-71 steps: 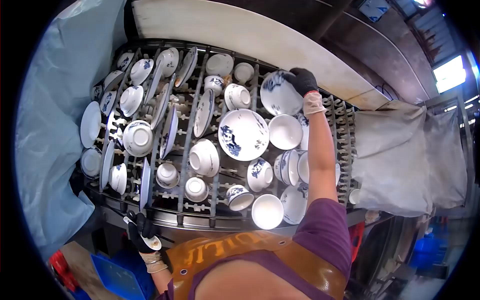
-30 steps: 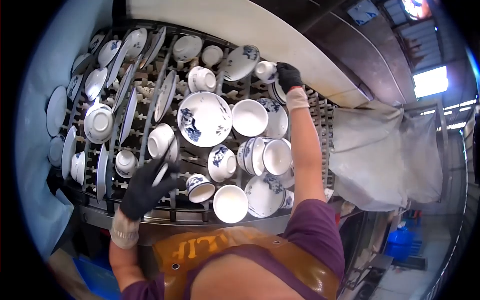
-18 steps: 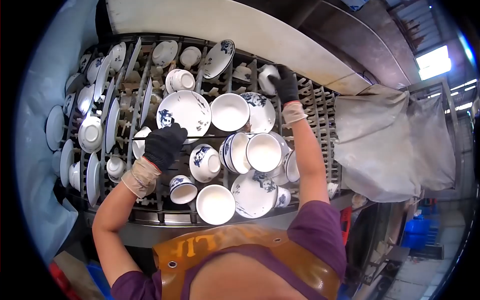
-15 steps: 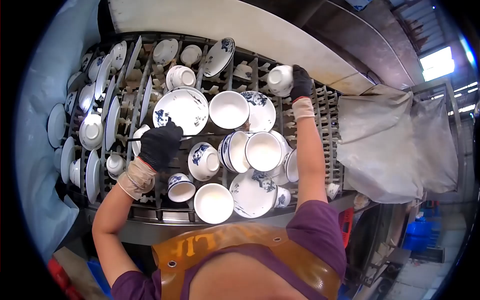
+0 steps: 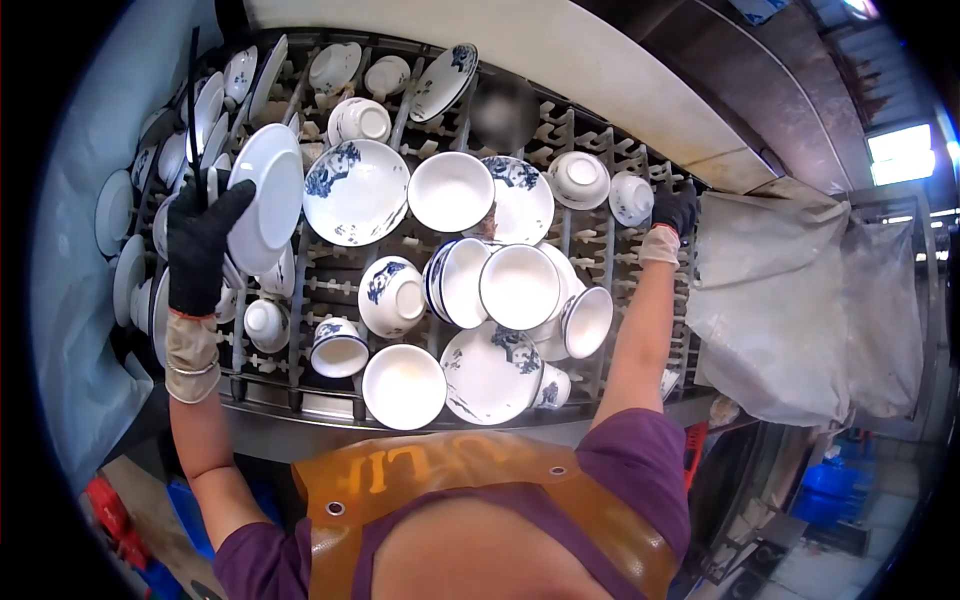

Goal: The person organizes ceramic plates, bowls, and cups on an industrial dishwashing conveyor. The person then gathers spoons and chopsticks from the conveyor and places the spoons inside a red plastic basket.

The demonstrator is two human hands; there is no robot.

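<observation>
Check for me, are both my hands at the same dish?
No, the left hand is at a white plate on the left, while the right hand is beside a small bowl far to the right.

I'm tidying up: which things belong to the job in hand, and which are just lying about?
In the job:
White ceramic plate and thin black stick, in black-gloved left hand
Small white bowl, at black-gloved right hand
Blue-patterned white dishes, grey pegged rack

Apparently unrelated:
Red object, lower left
Rounded blue object, lower right
</observation>
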